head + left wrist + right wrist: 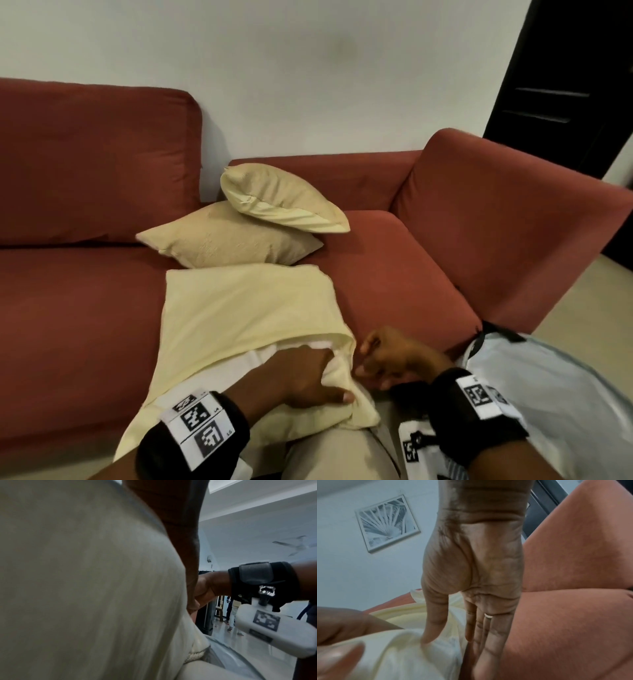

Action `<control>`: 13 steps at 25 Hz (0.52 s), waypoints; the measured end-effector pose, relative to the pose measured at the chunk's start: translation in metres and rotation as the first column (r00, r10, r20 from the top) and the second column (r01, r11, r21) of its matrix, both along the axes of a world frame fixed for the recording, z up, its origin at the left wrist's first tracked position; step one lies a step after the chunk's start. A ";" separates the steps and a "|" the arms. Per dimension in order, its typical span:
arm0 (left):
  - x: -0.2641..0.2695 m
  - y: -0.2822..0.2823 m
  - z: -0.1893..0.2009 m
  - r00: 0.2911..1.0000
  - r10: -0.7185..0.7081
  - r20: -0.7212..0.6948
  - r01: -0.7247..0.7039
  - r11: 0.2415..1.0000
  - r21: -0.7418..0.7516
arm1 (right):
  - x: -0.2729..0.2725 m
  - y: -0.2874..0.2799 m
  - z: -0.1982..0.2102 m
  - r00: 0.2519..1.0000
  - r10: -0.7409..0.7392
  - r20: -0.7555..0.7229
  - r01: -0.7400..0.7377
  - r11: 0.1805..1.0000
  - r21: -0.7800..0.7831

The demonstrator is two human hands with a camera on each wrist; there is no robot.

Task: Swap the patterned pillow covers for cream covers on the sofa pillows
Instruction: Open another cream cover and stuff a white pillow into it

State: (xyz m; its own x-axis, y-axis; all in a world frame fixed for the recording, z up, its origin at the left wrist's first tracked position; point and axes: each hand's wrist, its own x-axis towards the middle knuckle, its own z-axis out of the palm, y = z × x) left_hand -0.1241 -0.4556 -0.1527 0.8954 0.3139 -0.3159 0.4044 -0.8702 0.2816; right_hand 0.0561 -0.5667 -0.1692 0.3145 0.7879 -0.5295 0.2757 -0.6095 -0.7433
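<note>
Nearest, a pale trouser knee [329, 452] sits under the hands, a silvery bag [555, 377] beside the right wrist. The left hand [301, 377] grips the open edge of the cream cover [246, 308], fingers tucked inside, thumb clamping the fabric, white pillow insert [250, 359] showing. The right hand [394, 359] hangs just beside that opening, fingers loosely extended, thumb tip touching the cloth. Beyond the hands, two cream-covered pillows [233, 240] lie stacked on the red sofa [394, 260].

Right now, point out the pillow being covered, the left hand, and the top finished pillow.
pillow being covered [246, 305]: head view, flat cream cover.
left hand [301, 380]: head view, back of hand at cover opening.
top finished pillow [274, 192]: head view, textured face.
</note>
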 end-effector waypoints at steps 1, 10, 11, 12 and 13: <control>0.002 -0.002 0.000 1.000 0.003 -0.020 -0.004 0.999 -0.039 | -0.003 0.002 -0.004 0.999 -0.022 -0.043 0.023 1.000 0.018; 0.001 0.020 0.000 0.999 0.033 0.019 -0.031 0.993 -0.117 | -0.026 0.022 -0.009 0.986 -0.127 -0.108 0.150 0.959 0.240; -0.001 0.025 0.002 0.999 0.035 0.032 -0.032 0.993 -0.110 | -0.026 0.024 -0.007 0.981 -0.150 -0.126 0.179 0.948 0.265; -0.002 0.028 0.008 0.998 0.041 0.042 -0.037 0.994 -0.107 | -0.025 0.027 -0.004 0.970 -0.188 -0.153 0.227 0.928 0.296; -0.004 0.031 0.015 0.997 0.059 0.048 -0.054 0.993 -0.105 | -0.025 0.030 -0.001 0.959 -0.227 -0.172 0.273 0.904 0.328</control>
